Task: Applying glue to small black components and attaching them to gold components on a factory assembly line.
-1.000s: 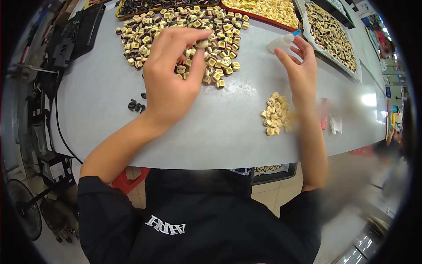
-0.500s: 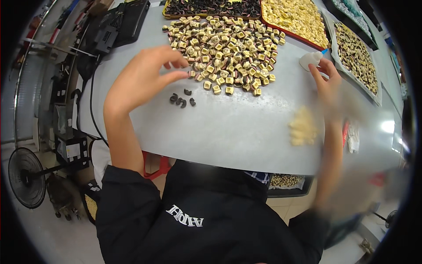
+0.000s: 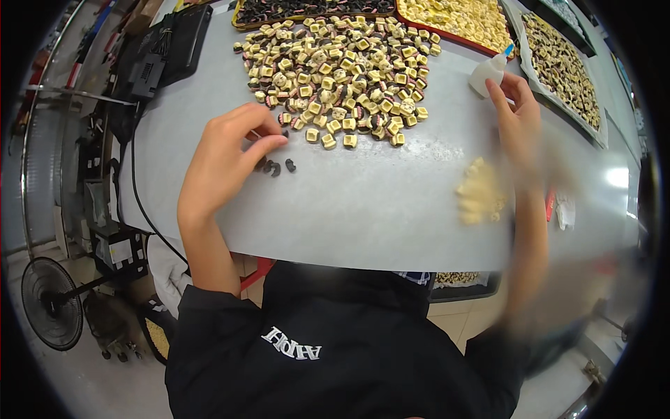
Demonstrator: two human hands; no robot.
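The thumb and fingertips of my left hand [image 3: 227, 157] are pinched on a small black curved piece [image 3: 285, 133], just below the pile's left edge. Several more black curved pieces [image 3: 275, 169] lie on the table beneath that hand. My right hand [image 3: 518, 115] is closed round the lower part of a white squeeze bottle [image 3: 487, 74], which tilts with its blue tip up and to the right. Ahead of both hands spreads a big pile of small cream-and-black pieces [image 3: 335, 77], many with a square hollow on top.
Behind the pile stand a tray of black pieces [image 3: 314, 8] and a red-rimmed tray of cream pieces [image 3: 457, 21]. A lined tray of mixed pieces [image 3: 562, 66] is at the far right. Cream pieces [image 3: 480, 194] lie near my right forearm. A black case [image 3: 190, 42] with cables sits left.
My left hand has come down from the pile's edge and closed on one of the loose black pieces. The bottle in my right hand has risen slightly and tilted less sideways.
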